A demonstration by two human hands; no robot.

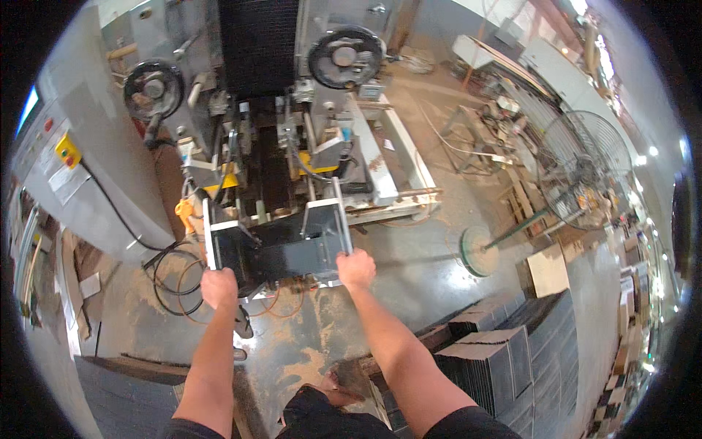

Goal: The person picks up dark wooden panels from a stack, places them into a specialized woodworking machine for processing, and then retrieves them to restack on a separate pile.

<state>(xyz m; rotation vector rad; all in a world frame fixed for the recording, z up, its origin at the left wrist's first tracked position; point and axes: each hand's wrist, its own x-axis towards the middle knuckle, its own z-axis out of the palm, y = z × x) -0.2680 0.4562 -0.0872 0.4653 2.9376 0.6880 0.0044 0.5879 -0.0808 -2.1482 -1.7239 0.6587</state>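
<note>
- Your left hand [219,287] has its grip closed on the near left corner of the dark panel stack [281,252].
- Your right hand [356,268] clamps the stack's near right corner.
- The stack lies flat at the machine [285,146] outfeed, level between your hands.
- Sawdust covers the floor [307,344]; a fan [581,168] stands to your right.

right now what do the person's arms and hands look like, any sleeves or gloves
Both forearms are bare from the lower edge up to the wrists, with no sleeves showing. The left hand and right hand wear no gloves. No watch, band or ring can be made out. Dark clothing shows only at the bottom edge, by the upper arms.
</note>
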